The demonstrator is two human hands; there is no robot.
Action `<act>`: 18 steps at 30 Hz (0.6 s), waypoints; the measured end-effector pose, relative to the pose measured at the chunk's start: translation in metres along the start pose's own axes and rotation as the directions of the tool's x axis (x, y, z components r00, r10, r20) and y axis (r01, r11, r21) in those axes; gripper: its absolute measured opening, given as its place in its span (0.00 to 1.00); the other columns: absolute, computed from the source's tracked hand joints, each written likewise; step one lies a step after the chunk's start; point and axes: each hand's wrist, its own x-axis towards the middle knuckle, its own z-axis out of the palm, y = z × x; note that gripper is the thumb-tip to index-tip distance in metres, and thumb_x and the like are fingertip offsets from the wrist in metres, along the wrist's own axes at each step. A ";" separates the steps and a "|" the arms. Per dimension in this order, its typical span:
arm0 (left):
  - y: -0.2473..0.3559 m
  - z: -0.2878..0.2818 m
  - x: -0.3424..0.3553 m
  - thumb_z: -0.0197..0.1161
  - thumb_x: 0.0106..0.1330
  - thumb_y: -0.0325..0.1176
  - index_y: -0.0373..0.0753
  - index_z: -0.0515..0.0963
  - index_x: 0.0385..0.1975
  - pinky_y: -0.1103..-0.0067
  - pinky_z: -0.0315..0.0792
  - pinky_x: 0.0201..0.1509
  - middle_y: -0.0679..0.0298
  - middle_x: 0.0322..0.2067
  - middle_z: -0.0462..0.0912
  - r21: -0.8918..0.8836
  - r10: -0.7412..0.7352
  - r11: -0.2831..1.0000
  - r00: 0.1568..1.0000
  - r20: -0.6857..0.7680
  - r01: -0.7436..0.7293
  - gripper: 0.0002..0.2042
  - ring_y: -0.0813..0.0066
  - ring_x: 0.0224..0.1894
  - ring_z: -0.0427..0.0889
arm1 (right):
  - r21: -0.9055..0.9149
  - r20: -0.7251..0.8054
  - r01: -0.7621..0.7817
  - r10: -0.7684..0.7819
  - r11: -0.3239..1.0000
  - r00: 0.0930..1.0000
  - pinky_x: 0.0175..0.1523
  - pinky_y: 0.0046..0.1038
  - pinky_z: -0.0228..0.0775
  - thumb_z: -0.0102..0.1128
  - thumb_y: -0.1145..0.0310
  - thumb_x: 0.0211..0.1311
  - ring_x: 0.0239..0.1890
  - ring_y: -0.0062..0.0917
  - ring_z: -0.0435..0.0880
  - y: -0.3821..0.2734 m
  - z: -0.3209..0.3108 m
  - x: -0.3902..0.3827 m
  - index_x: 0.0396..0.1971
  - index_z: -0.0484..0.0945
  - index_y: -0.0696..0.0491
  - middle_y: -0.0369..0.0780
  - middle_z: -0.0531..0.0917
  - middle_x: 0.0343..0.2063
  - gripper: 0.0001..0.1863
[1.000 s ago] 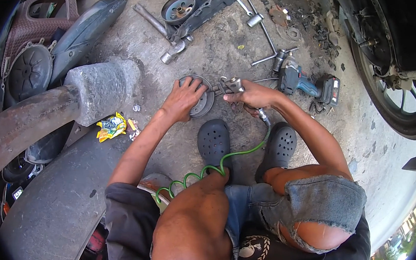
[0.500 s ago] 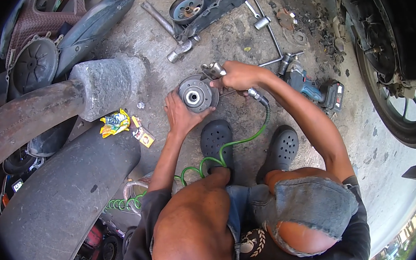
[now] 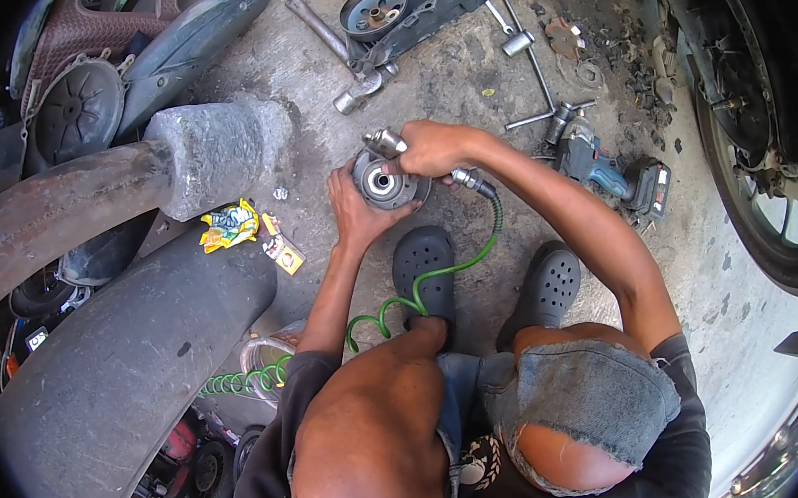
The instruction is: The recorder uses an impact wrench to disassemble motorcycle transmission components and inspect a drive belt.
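Note:
A round metal clutch-like part [image 3: 402,192] with a pale ring and a dark hole at its centre rests near the ground in front of me. My left hand [image 3: 357,205] grips its left and near rim, fingers curled round the edge. In my right hand [image 3: 433,148] is a silver air tool [image 3: 384,143], its head over the far edge of the part. Part of the tool's body is hidden by my fingers. From its coupling [image 3: 472,181] a green coiled hose [image 3: 457,265] runs down past my shoe and off to the left.
Beyond lie a hammer [image 3: 364,88], a dark housing with a drum [image 3: 374,12] and a long wrench [image 3: 535,66]. A cordless driver [image 3: 591,161] is to the right, short of a wheel [image 3: 769,245]. Leftward are a stone-like block [image 3: 220,155], yellow wrappers [image 3: 229,226] and a large tyre-like shape [image 3: 124,358].
My right hand has moved left, bringing the air tool's head over the part's far edge. Its hose end swung left too. The whole view has shifted slightly; my left hand keeps its grip.

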 end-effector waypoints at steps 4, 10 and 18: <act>-0.003 0.008 -0.005 0.85 0.27 0.56 0.25 0.66 0.54 0.62 0.66 0.61 0.50 0.47 0.70 -0.008 0.015 1.000 0.999 -0.050 -0.015 0.55 0.52 0.53 0.70 | 0.081 0.038 0.127 -0.131 0.989 0.991 0.16 0.33 0.68 0.61 0.60 0.64 0.11 0.28 0.77 0.002 0.017 0.005 0.26 0.80 0.64 0.43 0.79 0.16 0.19; -0.012 0.018 -0.007 0.85 0.27 0.56 0.26 0.67 0.53 0.61 0.67 0.59 0.51 0.46 0.70 -0.019 -0.007 1.000 0.997 -0.071 0.006 0.54 0.52 0.53 0.71 | -0.039 0.065 0.181 -0.179 0.983 0.982 0.21 0.36 0.71 0.61 0.58 0.63 0.13 0.29 0.79 0.009 0.025 0.015 0.28 0.79 0.64 0.44 0.78 0.14 0.20; -0.013 -0.008 0.005 0.87 0.21 0.52 0.29 0.63 0.59 0.58 0.62 0.66 0.45 0.55 0.67 -0.117 0.138 0.985 0.987 0.080 -0.129 0.61 0.47 0.60 0.66 | -0.073 0.063 -0.034 0.038 0.997 0.997 0.19 0.36 0.69 0.61 0.59 0.66 0.12 0.29 0.77 0.017 0.001 -0.059 0.29 0.78 0.63 0.41 0.76 0.13 0.19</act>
